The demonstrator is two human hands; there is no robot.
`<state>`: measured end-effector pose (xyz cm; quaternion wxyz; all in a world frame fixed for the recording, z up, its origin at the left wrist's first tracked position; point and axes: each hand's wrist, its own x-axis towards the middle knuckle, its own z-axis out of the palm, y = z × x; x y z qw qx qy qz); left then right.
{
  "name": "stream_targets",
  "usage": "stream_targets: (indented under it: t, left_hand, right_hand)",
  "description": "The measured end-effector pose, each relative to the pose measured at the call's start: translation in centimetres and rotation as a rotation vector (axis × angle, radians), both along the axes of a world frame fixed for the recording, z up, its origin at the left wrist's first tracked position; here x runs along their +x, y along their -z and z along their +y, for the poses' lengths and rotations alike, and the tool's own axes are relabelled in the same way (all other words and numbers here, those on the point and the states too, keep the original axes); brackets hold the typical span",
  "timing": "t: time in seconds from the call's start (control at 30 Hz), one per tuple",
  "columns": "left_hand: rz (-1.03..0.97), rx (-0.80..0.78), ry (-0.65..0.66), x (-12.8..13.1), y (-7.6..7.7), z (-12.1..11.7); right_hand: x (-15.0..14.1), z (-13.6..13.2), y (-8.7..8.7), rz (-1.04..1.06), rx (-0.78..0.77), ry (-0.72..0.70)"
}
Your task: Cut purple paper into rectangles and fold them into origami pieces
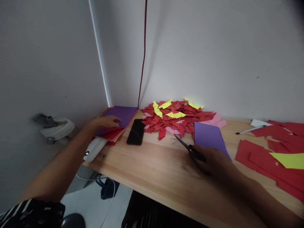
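My left hand [108, 121] lies over a stack of coloured paper, its visible fingers stretched out and a little apart. A purple sheet [122, 112] tops that stack, and a red sheet [110, 133] shows along its near edge below the hand. My right hand [206, 158] is closed round the handles of dark scissors [181, 141], whose blades point away toward the paper pile. Just behind the right hand, a separate purple piece of paper [209, 136] rests on the table.
A heap of folded red papers [173, 118] with some yellow and pink ones sits against the wall. Flat red pieces [261, 161], a yellow piece [291, 160] and a pen [250, 129] lie right. A phone [136, 132] and white device [95, 149] are left. A cable [143, 50] hangs behind.
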<state>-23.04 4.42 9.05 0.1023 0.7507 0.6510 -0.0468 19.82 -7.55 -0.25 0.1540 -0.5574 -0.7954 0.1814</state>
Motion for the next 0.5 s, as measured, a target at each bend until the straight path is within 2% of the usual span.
stream_targets:
  t: [0.1, 0.27, 0.5]
  left_hand:
    - [-0.034, -0.125, 0.017, -0.5, -0.2, 0.6]
    - [-0.076, -0.207, 0.047, -1.7, 0.2, 1.2]
    - [-0.134, -0.234, 0.023, -1.8, 1.0, 1.1]
  right_hand:
    - [0.2, 0.0, 0.2, -0.002, 0.007, -0.007]
    - [0.2, 0.0, 0.3, -0.033, -0.015, -0.025]
    - [0.0, -0.1, -0.2, -0.020, -0.018, -0.019]
